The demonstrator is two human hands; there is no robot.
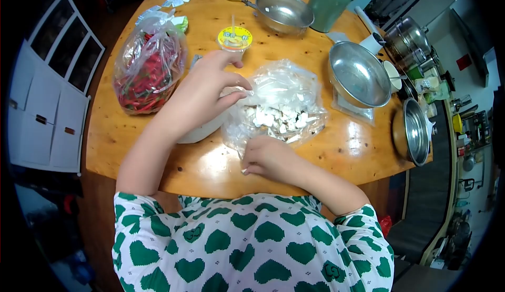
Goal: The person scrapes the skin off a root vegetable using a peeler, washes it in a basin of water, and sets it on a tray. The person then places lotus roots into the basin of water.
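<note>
Pinching a small white piece (244,171) between thumb and fingertip, the right hand (271,158) is hovering just nearer the body than a clear plastic bag (294,76). Beyond and left of that grip, the left hand (213,84) is hanging with its fingers curving apart; whether it is holding anything cannot be told. Both are showing over a glossy orange-brown wooden table (115,139), with white cabinets (39,102) standing far left of the grip and a cluttered kitchen counter (452,187) running far right. Left of the left hand, a bag of red chillies (150,76) is bulging. White pieces (281,117) are lying heaped in or on the clear bag just beyond the right grip, looking matte, irregular and partly dark-edged. Past the left hand, a yellow-lidded cup (235,39) is bearing characters too small to read surely.
</note>
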